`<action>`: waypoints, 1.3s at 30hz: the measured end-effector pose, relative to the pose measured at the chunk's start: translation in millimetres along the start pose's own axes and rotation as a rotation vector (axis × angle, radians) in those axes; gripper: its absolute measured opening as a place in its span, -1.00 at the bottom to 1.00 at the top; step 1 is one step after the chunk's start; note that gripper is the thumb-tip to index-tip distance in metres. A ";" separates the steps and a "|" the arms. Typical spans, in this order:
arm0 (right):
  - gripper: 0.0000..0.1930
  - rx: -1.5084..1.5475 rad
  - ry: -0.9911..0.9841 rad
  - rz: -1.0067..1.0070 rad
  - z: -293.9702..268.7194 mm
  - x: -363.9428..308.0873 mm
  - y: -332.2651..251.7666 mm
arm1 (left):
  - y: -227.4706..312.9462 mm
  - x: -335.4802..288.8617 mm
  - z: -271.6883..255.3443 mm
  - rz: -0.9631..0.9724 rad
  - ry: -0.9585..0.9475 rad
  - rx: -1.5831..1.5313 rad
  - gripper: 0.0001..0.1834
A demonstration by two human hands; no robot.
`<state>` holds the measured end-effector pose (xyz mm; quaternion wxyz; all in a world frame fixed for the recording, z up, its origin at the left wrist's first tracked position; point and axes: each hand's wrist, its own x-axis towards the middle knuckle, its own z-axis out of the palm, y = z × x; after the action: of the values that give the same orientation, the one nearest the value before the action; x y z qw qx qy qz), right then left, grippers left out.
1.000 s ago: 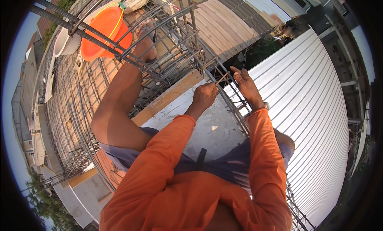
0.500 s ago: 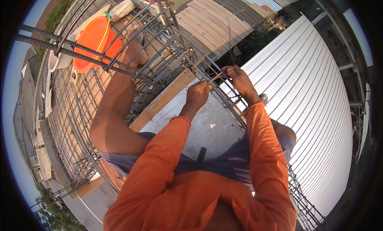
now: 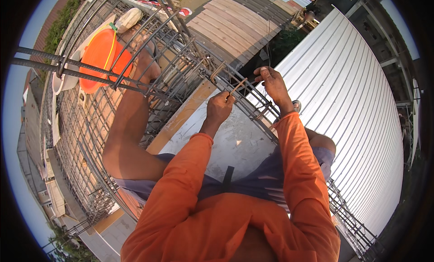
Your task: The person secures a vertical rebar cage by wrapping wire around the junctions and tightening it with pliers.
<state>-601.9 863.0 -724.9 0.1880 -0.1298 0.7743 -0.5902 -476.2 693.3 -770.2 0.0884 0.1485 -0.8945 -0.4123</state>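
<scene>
My left hand (image 3: 220,107) is closed round the lower end of a short rusty steel rod (image 3: 238,86), which slants up to the right across the rebar beam cage (image 3: 253,97). Just beyond the rod's upper end, my right hand (image 3: 273,84) pinches thin dark tie wire (image 3: 270,56), whose strands rise above the fingers. A small gap separates the right fingertips from the rod. A bent rusty stirrup (image 3: 219,71) sits on the cage just past my left hand. Where the wire meets my fingers is too small to make out.
Orange buckets (image 3: 98,58) stand on the rebar mesh (image 3: 86,126) at the left, behind thick protruding bars (image 3: 68,67). Below my hands lies a grey panel (image 3: 226,140) with a wooden edge board (image 3: 183,115). A corrugated metal roof (image 3: 348,113) drops away at the right.
My right hand has come away from the rod's upper end and lifted slightly. My left hand keeps its grip on the rod. The whole view has shifted a little.
</scene>
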 end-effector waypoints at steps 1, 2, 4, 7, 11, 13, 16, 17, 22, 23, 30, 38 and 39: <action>-0.54 0.033 0.048 -0.022 0.6 -0.1 -0.5 | -0.2 0.3 -0.3 0.003 0.004 0.013 -0.75; -0.52 0.035 0.124 -0.071 3.5 -0.1 -0.7 | -0.3 0.2 -0.6 0.003 0.004 0.013 -0.75; -0.51 -0.013 0.196 -0.067 5.8 -4.4 -4.7 | -0.6 0.1 -1.5 0.000 0.009 0.023 -0.76; -0.45 -0.097 0.354 -0.147 12.7 -5.7 0.9 | 0.0 0.6 -2.2 0.004 0.002 0.047 -0.77; -0.43 -0.103 0.460 -0.338 25.8 -18.2 1.2 | 0.1 -1.7 -3.8 0.010 -0.006 0.075 -0.81; -0.46 -0.093 0.436 -0.303 29.5 -23.5 2.5 | -1.6 -2.4 -5.5 0.044 0.027 0.066 -0.83; -0.49 -0.018 0.424 -0.341 33.8 -33.3 -0.7 | -4.0 -4.0 -10.1 0.121 0.115 0.029 -0.80; -0.50 0.024 0.409 -0.334 34.4 -35.7 -0.2 | -4.8 -3.8 -13.0 0.122 0.118 0.027 -0.80; -0.59 0.005 0.427 -0.372 38.0 -54.8 -0.1 | 32.5 -5.0 -36.2 0.140 0.184 -0.112 -0.77; -0.59 0.004 0.429 -0.374 39.8 -59.0 -1.6 | 45.0 -7.3 -39.6 0.143 0.184 -0.114 -0.77; -0.56 -0.022 0.558 -0.513 41.5 -98.3 -22.9 | 89.9 -48.6 -23.0 0.388 -0.134 -0.150 -0.79; -0.64 -0.343 0.586 -0.403 19.2 -214.9 -49.3 | 111.3 -77.5 -25.1 0.680 -0.181 -0.254 -0.90; -0.67 -0.532 0.588 -0.365 18.1 -232.8 -54.0 | 114.0 -79.9 -27.0 0.752 -0.210 -0.251 -0.89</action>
<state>-386.5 931.3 -645.1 -0.1880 -0.1348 0.8843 -0.4057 -415.5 771.3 -668.6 0.1585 -0.2435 -0.8334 -0.4701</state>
